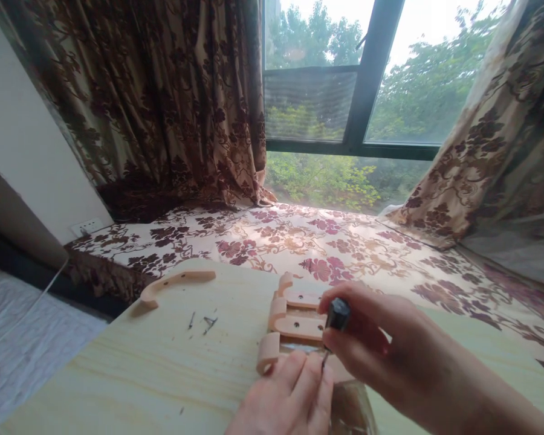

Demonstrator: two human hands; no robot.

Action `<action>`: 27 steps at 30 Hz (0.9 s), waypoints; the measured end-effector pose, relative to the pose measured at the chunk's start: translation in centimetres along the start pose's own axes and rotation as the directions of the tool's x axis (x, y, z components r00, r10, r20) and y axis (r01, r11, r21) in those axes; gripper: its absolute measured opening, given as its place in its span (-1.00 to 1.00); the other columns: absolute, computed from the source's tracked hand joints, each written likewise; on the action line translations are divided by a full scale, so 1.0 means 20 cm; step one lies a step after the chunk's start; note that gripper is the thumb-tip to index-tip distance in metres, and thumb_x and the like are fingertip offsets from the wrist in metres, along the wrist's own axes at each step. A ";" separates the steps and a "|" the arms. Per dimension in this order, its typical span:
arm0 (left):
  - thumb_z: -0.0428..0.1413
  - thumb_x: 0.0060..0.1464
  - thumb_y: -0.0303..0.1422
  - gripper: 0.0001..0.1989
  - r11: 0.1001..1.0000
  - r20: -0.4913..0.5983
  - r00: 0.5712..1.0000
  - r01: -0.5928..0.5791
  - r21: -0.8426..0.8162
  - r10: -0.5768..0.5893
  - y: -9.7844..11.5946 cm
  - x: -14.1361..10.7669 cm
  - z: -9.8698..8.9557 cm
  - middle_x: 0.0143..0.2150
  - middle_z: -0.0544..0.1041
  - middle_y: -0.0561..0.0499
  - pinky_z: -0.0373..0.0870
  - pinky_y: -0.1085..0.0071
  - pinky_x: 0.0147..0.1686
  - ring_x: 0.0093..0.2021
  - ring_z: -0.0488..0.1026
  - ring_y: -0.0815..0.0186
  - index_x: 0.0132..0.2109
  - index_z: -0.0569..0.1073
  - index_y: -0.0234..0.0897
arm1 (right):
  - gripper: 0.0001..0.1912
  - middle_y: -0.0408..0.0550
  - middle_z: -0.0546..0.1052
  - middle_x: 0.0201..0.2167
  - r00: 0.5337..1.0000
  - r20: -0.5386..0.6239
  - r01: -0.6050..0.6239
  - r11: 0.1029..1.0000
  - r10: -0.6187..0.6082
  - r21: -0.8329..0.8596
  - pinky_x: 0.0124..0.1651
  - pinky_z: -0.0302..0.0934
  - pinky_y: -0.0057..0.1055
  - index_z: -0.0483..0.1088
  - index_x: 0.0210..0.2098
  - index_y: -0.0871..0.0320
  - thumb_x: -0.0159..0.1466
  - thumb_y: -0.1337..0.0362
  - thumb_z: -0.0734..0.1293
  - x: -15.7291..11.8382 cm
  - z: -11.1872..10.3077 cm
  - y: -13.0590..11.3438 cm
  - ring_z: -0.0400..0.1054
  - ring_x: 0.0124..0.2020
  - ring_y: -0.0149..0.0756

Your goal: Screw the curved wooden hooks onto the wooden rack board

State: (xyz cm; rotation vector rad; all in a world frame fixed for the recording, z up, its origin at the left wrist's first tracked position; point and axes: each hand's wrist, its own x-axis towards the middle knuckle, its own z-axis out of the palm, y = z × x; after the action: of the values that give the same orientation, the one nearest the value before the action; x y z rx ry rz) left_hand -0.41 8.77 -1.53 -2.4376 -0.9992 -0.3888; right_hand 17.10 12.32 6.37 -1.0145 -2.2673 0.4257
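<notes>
My right hand (372,332) grips the black handle of a screwdriver (338,313), its thin shaft pointing down beside my left fingertips. My left hand (290,393) lies over the lowest peach-coloured curved piece (268,351), fingers together and pressing near the shaft tip; whether they pinch a screw is hidden. Two more peach pieces with dark holes or screws, a middle one (290,325) and an upper one (294,299), lie side by side above it. Another curved piece (181,278) rests apart at the board's upper left. Several loose screws (210,324) lie on the pale wooden board (163,374).
Beyond the board, a ledge with floral cloth (272,241) runs up to a window (317,103). Patterned curtains (185,109) hang on both sides. A wall socket (88,226) and a white cable (49,284) are at the left. Something brown and shiny (351,405) sits beneath the pieces.
</notes>
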 end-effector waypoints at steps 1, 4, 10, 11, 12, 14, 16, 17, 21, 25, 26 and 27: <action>-0.10 0.20 -0.50 -0.71 1.000 0.005 1.000 0.006 -0.003 -0.006 0.00 0.00 0.00 -0.08 0.51 0.04 0.45 0.42 -0.27 -0.16 0.45 0.28 0.03 0.36 -0.26 | -0.92 -0.26 0.28 -0.56 1.000 0.014 0.006 1.000 -0.006 -0.008 -0.53 0.05 -0.55 0.24 -0.37 0.09 0.24 0.39 0.21 0.00 -0.01 -0.01 0.14 -0.56 -0.49; -0.12 0.21 -0.49 -0.70 0.999 0.021 0.999 0.030 -0.009 -0.030 0.00 0.00 0.00 -0.08 0.51 0.02 0.46 0.40 -0.27 -0.15 0.45 0.26 0.03 0.37 -0.27 | -0.88 -0.26 0.26 -0.58 0.999 0.033 -0.004 1.000 0.004 -0.005 -0.53 0.03 -0.54 0.23 -0.43 0.11 0.24 0.39 0.20 0.01 -0.02 -0.01 0.11 -0.56 -0.49; -0.15 0.22 -0.50 -0.65 1.000 0.069 0.997 -0.020 -0.019 0.021 -0.01 -0.01 0.01 0.01 0.47 -0.09 0.44 0.35 -0.19 -0.04 0.41 0.19 0.09 0.35 -0.32 | -0.82 -0.26 0.24 -0.56 0.997 0.017 -0.079 0.996 0.079 0.036 -0.52 0.02 -0.52 0.16 -0.47 0.11 0.23 0.33 0.25 0.01 -0.03 0.01 0.09 -0.54 -0.49; -0.15 0.22 -0.49 -0.65 0.999 0.072 0.997 -0.029 -0.018 0.031 -0.01 -0.01 0.01 0.01 0.47 -0.10 0.44 0.35 -0.19 -0.04 0.41 0.19 0.09 0.34 -0.32 | -0.85 -0.26 0.26 -0.55 0.997 0.024 -0.080 0.996 0.079 0.045 -0.52 0.02 -0.52 0.19 -0.45 0.11 0.23 0.34 0.26 0.01 -0.03 0.01 0.10 -0.54 -0.49; -0.15 0.22 -0.48 -0.66 0.999 0.073 0.997 -0.035 -0.016 0.037 -0.01 0.00 0.00 0.01 0.47 -0.10 0.44 0.34 -0.18 -0.04 0.42 0.18 0.09 0.34 -0.32 | -0.89 -0.26 0.28 -0.54 0.996 0.032 -0.079 0.995 0.077 0.056 -0.51 0.02 -0.52 0.22 -0.42 0.11 0.22 0.35 0.26 0.01 -0.04 0.01 0.12 -0.53 -0.49; -0.15 0.23 -0.46 -0.67 0.999 0.065 0.997 -0.034 -0.006 0.035 -0.02 0.00 -0.01 -0.03 0.49 -0.09 0.44 0.33 -0.19 -0.07 0.44 0.18 0.08 0.35 -0.32 | -0.94 -0.26 0.30 -0.51 0.997 0.041 -0.062 0.995 0.059 0.075 -0.50 0.03 -0.52 0.26 -0.37 0.10 0.22 0.38 0.25 0.02 -0.04 -0.01 0.14 -0.51 -0.50; -0.15 0.24 -0.44 -0.68 0.999 0.061 0.998 -0.035 0.001 0.035 -0.02 0.01 -0.02 -0.05 0.50 -0.06 0.45 0.33 -0.18 -0.09 0.45 0.18 0.07 0.35 -0.32 | -0.93 -0.27 0.28 -0.54 0.999 0.030 -0.037 0.996 0.035 0.080 -0.50 0.03 -0.53 0.26 -0.39 0.11 0.23 0.37 0.25 0.02 -0.04 -0.02 0.12 -0.52 -0.50; -0.16 0.25 -0.44 -0.68 0.999 0.058 0.998 -0.040 0.003 0.040 -0.02 0.01 -0.03 -0.05 0.50 -0.06 0.45 0.33 -0.19 -0.09 0.45 0.18 0.07 0.36 -0.31 | -0.90 -0.28 0.27 -0.56 0.999 0.021 -0.031 0.996 0.030 0.080 -0.50 0.03 -0.53 0.24 -0.42 0.11 0.24 0.35 0.25 0.03 -0.04 -0.02 0.10 -0.54 -0.51; -0.17 0.24 -0.46 -0.67 0.999 0.029 0.999 -0.034 0.011 0.034 -0.02 0.00 -0.01 -0.02 0.49 -0.06 0.44 0.35 -0.17 -0.05 0.44 0.20 0.07 0.36 -0.30 | -0.82 -0.28 0.25 -0.60 0.997 -0.024 -0.067 0.995 0.069 0.075 -0.55 -0.01 -0.53 0.22 -0.47 0.13 0.26 0.27 0.25 0.05 -0.04 -0.01 0.07 -0.58 -0.52; -0.20 0.23 -0.47 -0.66 0.999 -0.055 0.998 0.003 0.037 -0.001 -0.01 0.01 -0.01 -0.09 0.52 -0.05 0.46 0.35 -0.22 -0.12 0.47 0.20 0.01 0.40 -0.30 | -0.96 -0.27 0.29 -0.58 1.000 -0.009 -0.027 0.986 0.029 0.164 -0.55 0.03 -0.57 0.33 -0.34 0.13 0.23 0.29 0.27 0.05 -0.06 -0.02 0.09 -0.58 -0.53; -0.19 0.23 -0.47 -0.66 0.999 -0.014 1.000 -0.018 0.031 0.018 -0.02 0.01 -0.01 -0.07 0.52 -0.05 0.45 0.36 -0.20 -0.11 0.46 0.21 0.03 0.39 -0.30 | -0.96 -0.27 0.30 -0.57 1.000 0.000 -0.004 0.981 0.004 0.195 -0.55 0.03 -0.58 0.34 -0.31 0.12 0.22 0.31 0.27 0.05 -0.06 -0.02 0.10 -0.58 -0.53; -0.17 0.23 -0.46 -0.67 0.999 0.007 1.000 -0.031 0.024 0.031 -0.02 0.01 -0.02 -0.07 0.51 -0.05 0.44 0.37 -0.18 -0.10 0.46 0.22 0.03 0.39 -0.30 | -0.95 -0.27 0.31 -0.57 1.000 0.003 0.013 0.976 -0.014 0.218 -0.54 0.04 -0.59 0.35 -0.30 0.13 0.23 0.31 0.27 0.05 -0.07 -0.03 0.10 -0.58 -0.53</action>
State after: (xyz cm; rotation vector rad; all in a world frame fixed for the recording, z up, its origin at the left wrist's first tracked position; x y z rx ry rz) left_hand -0.66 8.93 -0.86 -2.4313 -0.9623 -0.3571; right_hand 17.06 12.81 8.10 -0.8862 -2.1736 0.6555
